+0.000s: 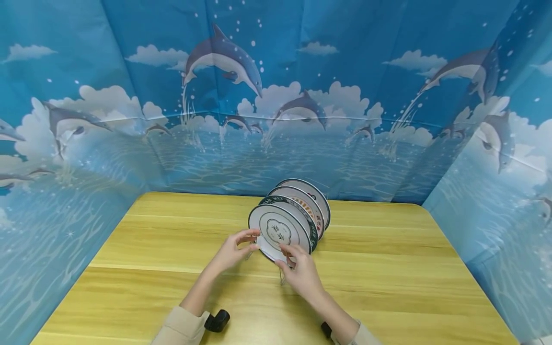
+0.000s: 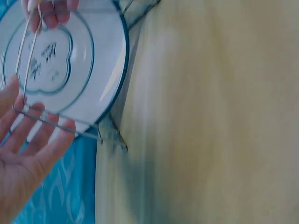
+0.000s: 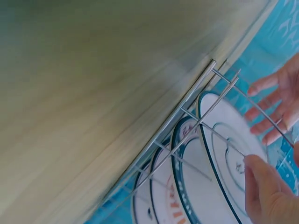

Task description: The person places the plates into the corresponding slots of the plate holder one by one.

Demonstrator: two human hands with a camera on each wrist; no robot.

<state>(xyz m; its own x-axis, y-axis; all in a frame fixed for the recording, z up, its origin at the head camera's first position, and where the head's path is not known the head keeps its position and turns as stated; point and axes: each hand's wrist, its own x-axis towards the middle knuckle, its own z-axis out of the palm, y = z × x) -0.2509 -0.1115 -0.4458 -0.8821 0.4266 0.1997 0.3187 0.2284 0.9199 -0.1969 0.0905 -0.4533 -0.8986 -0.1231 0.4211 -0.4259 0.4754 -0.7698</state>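
Several round plates stand on edge, one behind another, in a thin metal wire rack (image 3: 161, 140) on the table. The foremost plate (image 1: 263, 223) is white with a dark rim and a small drawing at its middle. Beside its left edge is my left hand (image 1: 235, 251), thumb and fingers apart, with rack wires crossing in front of the fingers in the left wrist view. My right hand (image 1: 302, 273) is at the plate's lower right, by the front wires, its thumb and forefinger spread. Whether the fingertips press the wire or the plate is hard to tell.
The wood-grain table (image 1: 379, 287) spreads around the rack. Behind and at both sides hangs a blue curtain (image 1: 241, 158) printed with dolphins. A black wrist device (image 1: 217, 321) sits at my left sleeve.
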